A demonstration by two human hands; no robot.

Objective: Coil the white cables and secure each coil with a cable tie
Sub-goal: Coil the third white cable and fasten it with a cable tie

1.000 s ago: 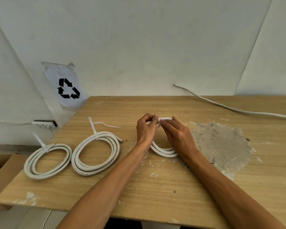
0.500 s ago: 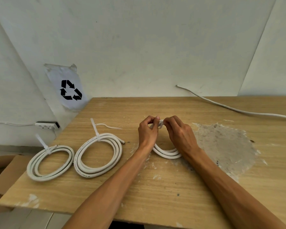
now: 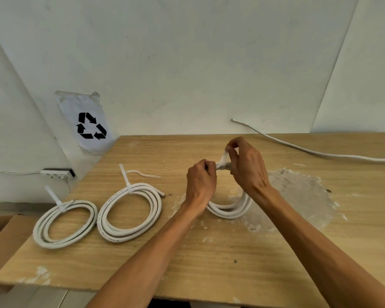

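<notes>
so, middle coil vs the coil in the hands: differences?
The middle coil lies flat and untouched; the held coil is gripped at its top by the left hand and right hand. The middle coil's tie is closed, tail sticking up; the held coil's tie is being worked. Both are white cable.

The top of the third coil, at centre frame, is hidden behind the left hand and right hand; the cable tie shows only as a blurred white strip between the fingers, its head not discernible; the loose cable runs off the right edge of the frame; both forearms are cut by the bottom edge; the power strip at mid-left is too small to count its sockets; a brown cardboard piece at lower left is cut by the left edge.
</notes>
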